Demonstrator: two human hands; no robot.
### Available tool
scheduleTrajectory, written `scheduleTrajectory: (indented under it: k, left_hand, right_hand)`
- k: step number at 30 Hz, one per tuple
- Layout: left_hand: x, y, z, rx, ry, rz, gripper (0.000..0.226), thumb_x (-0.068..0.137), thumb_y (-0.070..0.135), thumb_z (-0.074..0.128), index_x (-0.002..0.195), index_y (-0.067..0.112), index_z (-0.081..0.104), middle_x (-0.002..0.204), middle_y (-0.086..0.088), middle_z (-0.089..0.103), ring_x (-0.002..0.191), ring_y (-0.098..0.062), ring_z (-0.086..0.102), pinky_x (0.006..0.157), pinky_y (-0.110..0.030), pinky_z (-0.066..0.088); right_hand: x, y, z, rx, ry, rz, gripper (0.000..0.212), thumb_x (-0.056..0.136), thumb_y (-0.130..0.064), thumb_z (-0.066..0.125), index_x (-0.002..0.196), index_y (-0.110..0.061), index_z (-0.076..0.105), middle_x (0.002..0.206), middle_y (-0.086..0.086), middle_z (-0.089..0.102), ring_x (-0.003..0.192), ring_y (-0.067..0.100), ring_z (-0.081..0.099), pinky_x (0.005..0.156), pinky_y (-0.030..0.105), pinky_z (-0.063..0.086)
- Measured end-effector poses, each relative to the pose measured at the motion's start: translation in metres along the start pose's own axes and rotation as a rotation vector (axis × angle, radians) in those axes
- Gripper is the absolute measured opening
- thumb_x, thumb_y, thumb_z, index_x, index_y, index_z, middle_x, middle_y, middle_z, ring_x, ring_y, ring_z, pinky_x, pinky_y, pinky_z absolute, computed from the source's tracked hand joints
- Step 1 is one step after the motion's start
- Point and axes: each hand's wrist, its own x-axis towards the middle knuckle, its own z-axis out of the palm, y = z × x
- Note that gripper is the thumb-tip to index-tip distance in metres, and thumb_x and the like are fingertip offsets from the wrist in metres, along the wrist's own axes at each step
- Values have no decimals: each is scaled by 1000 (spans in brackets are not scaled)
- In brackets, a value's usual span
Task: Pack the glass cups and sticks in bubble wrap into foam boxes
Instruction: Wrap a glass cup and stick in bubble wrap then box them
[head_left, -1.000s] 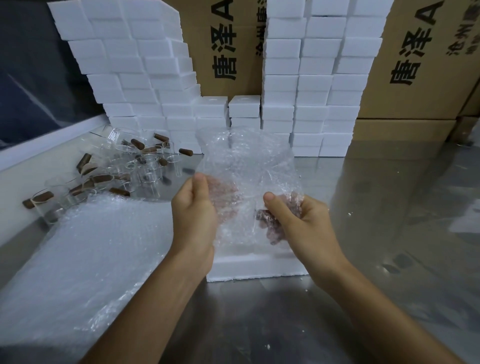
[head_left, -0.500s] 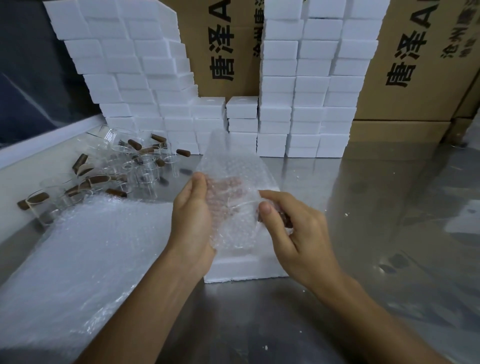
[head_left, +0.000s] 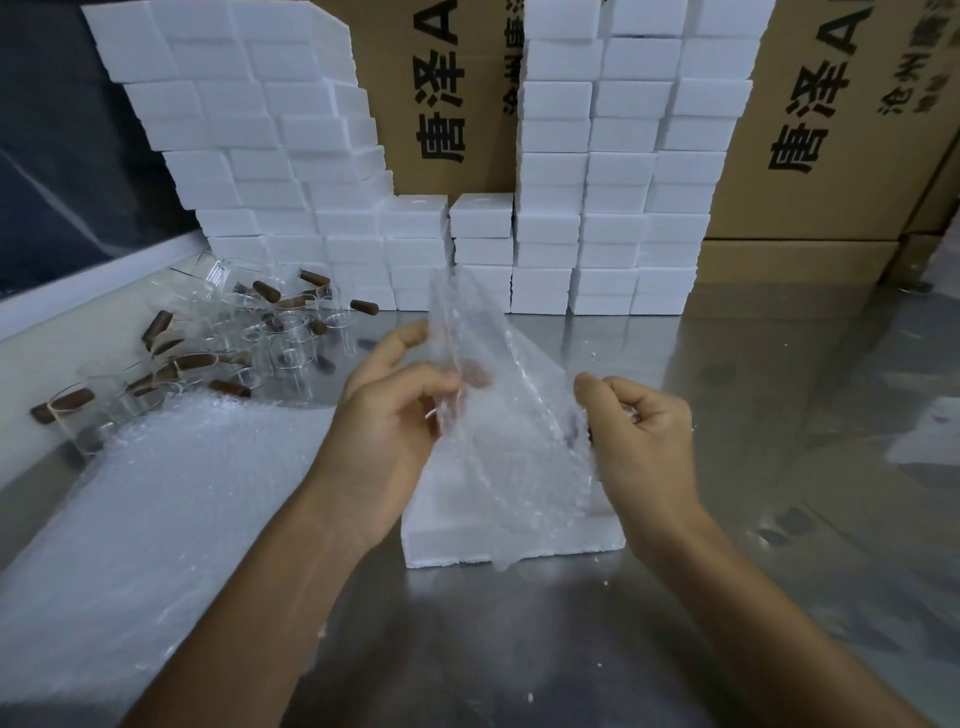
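Holding a sheet of bubble wrap (head_left: 498, 426) up between both hands, I am pinching its left edge with my left hand (head_left: 387, 431), thumb and fingers curled onto it, while my right hand (head_left: 641, 441) is gripping the right side, fingers closed round the bundle. Something dark is showing through the wrap; I cannot tell what. It is hanging just above a foam box (head_left: 447, 540) on the metal table (head_left: 753, 467). Loose glass cups (head_left: 291, 338) and brown sticks (head_left: 228, 387) are lying to my left, beside a bubble wrap pile (head_left: 130, 519).
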Motion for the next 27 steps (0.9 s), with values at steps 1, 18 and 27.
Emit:
scheduleTrajectory:
  k: [1, 18, 27]
  left_hand:
    - [1, 3, -4, -14, -70, -9, 54, 67, -3, 61, 117, 19, 62, 85, -6, 70, 86, -24, 60, 82, -38, 46]
    - [0, -11, 2, 473, 472, 186, 31, 83, -8, 62, 96, 19, 60, 82, -3, 71, 53, -7, 61, 50, -26, 50]
    - [-3, 2, -5, 371, 148, -11, 63, 63, 16, 92, 114, 23, 56, 89, -2, 68, 60, -18, 55, 51, -26, 43]
  right_hand:
    - [1, -1, -1, -19, -4, -22, 63, 95, -7, 56, 41, -25, 29, 43, -16, 21, 39, 5, 21, 42, 12, 22]
    - [-1, -2, -1, -71, 19, -211, 57, 94, -2, 56, 44, -22, 40, 40, -14, 42, 41, 2, 40, 46, 13, 33]
    - [2, 0, -3, -92, 108, -211, 45, 95, -4, 56, 51, 3, 43, 46, 11, 43, 45, 6, 38, 47, 17, 32]
